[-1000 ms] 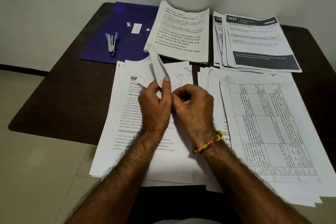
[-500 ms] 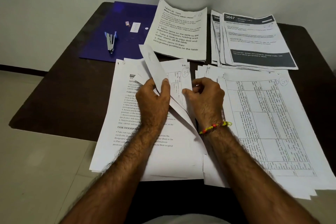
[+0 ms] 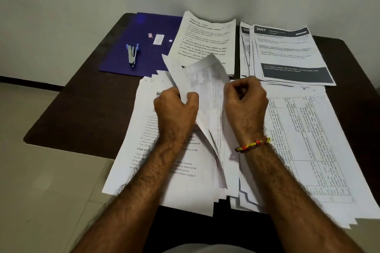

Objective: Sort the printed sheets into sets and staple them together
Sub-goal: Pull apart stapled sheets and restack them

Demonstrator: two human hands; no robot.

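While the left hand (image 3: pixel 176 109) curls its fingers and thumb round the left edge of a lifted sheet (image 3: pixel 205 92), the right hand (image 3: pixel 245 100) is bunched into a fist at the sheet's right edge; whether its fingers pinch the paper cannot be told from here. The sheet is thin white paper, blurred, bowed upward between the two hands with its far corners standing off the pile. It rises from the near-left pile (image 3: pixel 156 162), a loose, fanned heap of white pages printed with small text, whose near edges overhang the table (image 3: pixel 82 109). Just beside it on the right lies the near-right pile (image 3: pixel 304 150), topped by a page ruled into a grid of cells, its lower sheets splayed out in steps. At the far side a slightly curled stack (image 3: pixel 207 41) with larger black type sits beside another stack (image 3: pixel 287 53) whose top page carries dark bands at its head and foot.

The only holder in view is a flat purple folder (image 3: pixel 123 61), smooth and faintly glossy, lying closed on the far left of the table. On it rest a small metal stapler (image 3: pixel 132 54) with pale blue grips, a tiny red-and-white box (image 3: pixel 150 35) and a small white slip (image 3: pixel 158 39), all well apart from the hands. The table is dark brown, matte, with rounded corners. A beaded red and yellow bracelet (image 3: pixel 254 144) circles the right wrist.
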